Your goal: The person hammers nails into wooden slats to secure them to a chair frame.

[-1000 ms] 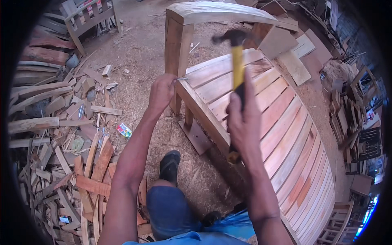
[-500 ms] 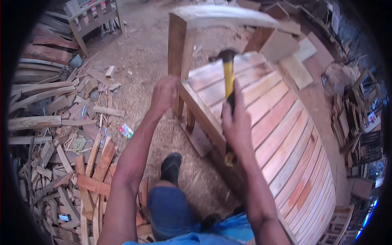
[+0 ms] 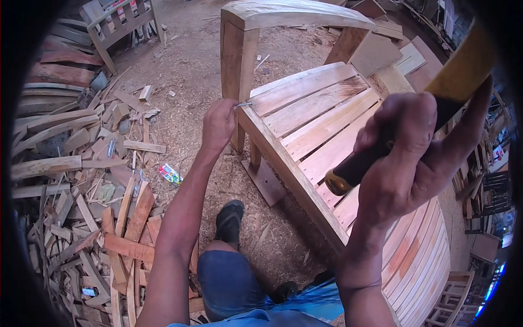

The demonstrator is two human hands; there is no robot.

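A slatted wooden bench (image 3: 332, 137) with a raised armrest (image 3: 294, 17) on an upright post (image 3: 238, 65) fills the centre and right. My left hand (image 3: 219, 122) pinches a metal nail (image 3: 245, 104) held sideways at the corner where the side rail (image 3: 289, 169) meets the post. My right hand (image 3: 406, 152) is raised close to the camera over the slats, wrapped round the yellow and black handle of a hammer (image 3: 457, 65); its head is out of sight.
Piled offcuts (image 3: 81, 229) cover the floor at the left. A small wooden frame (image 3: 122, 27) stands at the back left. Boards (image 3: 414, 68) lie behind the bench, stacked wood lines the right, and my foot (image 3: 229, 223) is beside the bench.
My right hand with the hammer has swung up and to the right, much nearer the camera, from above the slats. My left hand stays at the corner with the nail.
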